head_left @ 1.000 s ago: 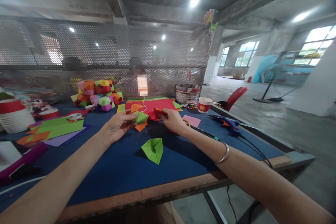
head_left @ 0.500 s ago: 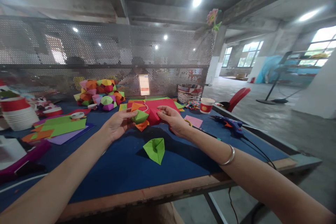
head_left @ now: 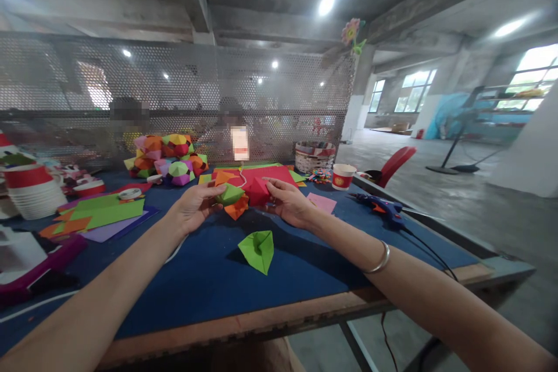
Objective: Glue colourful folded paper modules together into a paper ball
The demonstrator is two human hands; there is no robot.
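Note:
My left hand (head_left: 197, 204) is closed on a folded paper piece (head_left: 230, 194) with green and orange faces, held above the blue table. In my right hand (head_left: 289, 202), thumb and fingers pinch a red folded paper piece (head_left: 258, 190). The red piece sits right beside the green and orange one; whether they touch I cannot tell. On the table in front of me lies a separate green folded paper piece (head_left: 258, 251), hollow side up. Behind my hands are flat red paper sheets (head_left: 279, 174). The fingertips under both held pieces are partly hidden.
Finished multicoloured paper balls (head_left: 170, 157) are piled at the back left. Coloured sheets (head_left: 108, 212) and stacked paper cups (head_left: 35, 189) stand left. To the right are a paper cup (head_left: 343, 176), a woven basket (head_left: 314, 157) and a blue glue gun (head_left: 379, 208) with its cord.
My right hand has moved slightly right, and the red piece shows more of its face. The left hand still holds the green and orange piece.

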